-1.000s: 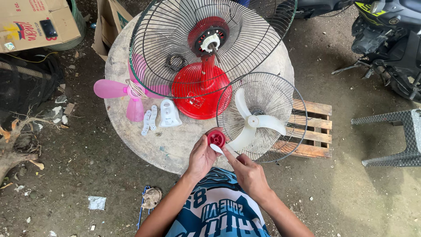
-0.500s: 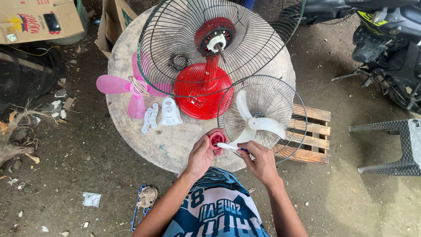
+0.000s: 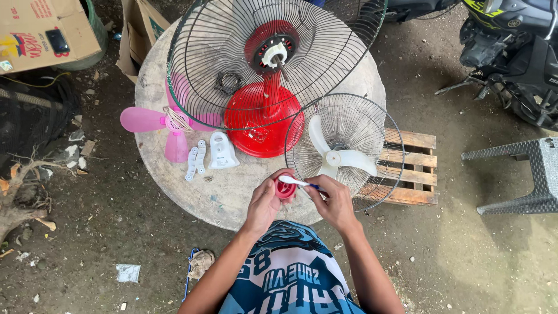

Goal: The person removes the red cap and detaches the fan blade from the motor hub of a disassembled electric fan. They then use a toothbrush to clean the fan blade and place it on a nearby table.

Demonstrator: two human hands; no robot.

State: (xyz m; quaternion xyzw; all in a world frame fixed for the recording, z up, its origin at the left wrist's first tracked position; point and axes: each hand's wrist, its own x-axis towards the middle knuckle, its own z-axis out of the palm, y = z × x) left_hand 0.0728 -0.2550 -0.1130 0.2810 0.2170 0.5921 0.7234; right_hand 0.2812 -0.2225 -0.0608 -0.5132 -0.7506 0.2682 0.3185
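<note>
a round, pale concrete surface (image 3: 174, 192) is sitting outdoors on bare dirt ground (image 3: 104, 250), with a slatted wooden pallet (image 3: 414, 168) tucked under its 3 o'clock edge. at 6 o'clock the person is leaning in: the left hand (image 3: 264, 203) is clasping a small round red plastic cap (image 3: 285, 189) just over the near rim, fingers curled around it, while the right hand (image 3: 334, 200) is pinching a thin white-handled brush (image 3: 296, 182) whose tip is touching the cap. two wire fan guards are lying on the surface: one large dark guard (image 3: 197, 70) at 12 o'clock, holding a red motor housing (image 3: 264, 119), and one smaller grey guard (image 3: 372, 125) with a white three-blade propeller (image 3: 337, 156), overhanging the edge at 3 o'clock. one pink fan blade (image 3: 157, 125) is jutting past the 9 o'clock rim, beside three small white plastic pieces (image 3: 209, 154). open dirt is lying at 6 and 4 o'clock; a cardboard box (image 3: 40, 29) is crowding 10 o'clock, a motorcycle (image 3: 511, 52) 2 o'clock, and a grey mesh stool (image 3: 523, 174) 3 o'clock.
</note>
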